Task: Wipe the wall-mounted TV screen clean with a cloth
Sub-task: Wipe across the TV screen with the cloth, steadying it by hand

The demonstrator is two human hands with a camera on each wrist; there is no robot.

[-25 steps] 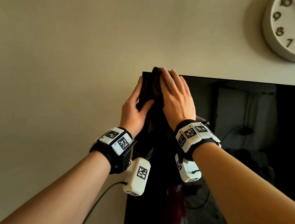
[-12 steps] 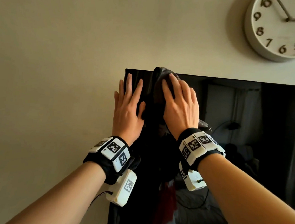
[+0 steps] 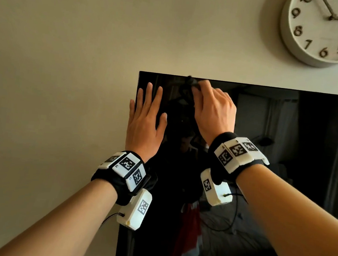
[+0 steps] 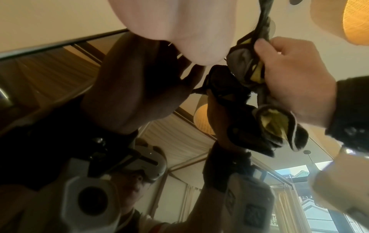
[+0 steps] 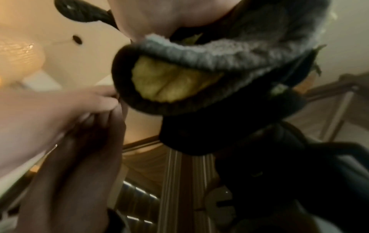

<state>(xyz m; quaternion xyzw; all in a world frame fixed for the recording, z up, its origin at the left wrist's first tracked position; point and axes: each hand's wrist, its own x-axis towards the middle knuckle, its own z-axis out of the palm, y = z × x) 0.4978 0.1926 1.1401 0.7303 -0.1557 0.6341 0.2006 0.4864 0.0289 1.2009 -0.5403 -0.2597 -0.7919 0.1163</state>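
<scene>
The black TV screen (image 3: 285, 148) hangs on a beige wall, its top left corner in the head view. My left hand (image 3: 147, 113) lies flat with straight fingers on the screen's left edge. My right hand (image 3: 212, 109) is curled round a dark grey cloth (image 3: 190, 82) with a yellow inner side (image 4: 257, 74), bunched near the top edge of the screen. In the right wrist view the cloth (image 5: 209, 74) fills the frame close up, hanging from my palm. The screen (image 4: 69, 78) mirrors both hands in the left wrist view.
A round white wall clock (image 3: 326, 29) hangs above the TV to the right. Bare wall (image 3: 56, 77) lies left of the TV. The screen reflects a room, a lamp and the person wearing the cameras.
My right hand went from pressing flat on the cloth to gripping it bunched near the top edge. My left hand moved from gripping the TV's left edge to lying flat on the screen.
</scene>
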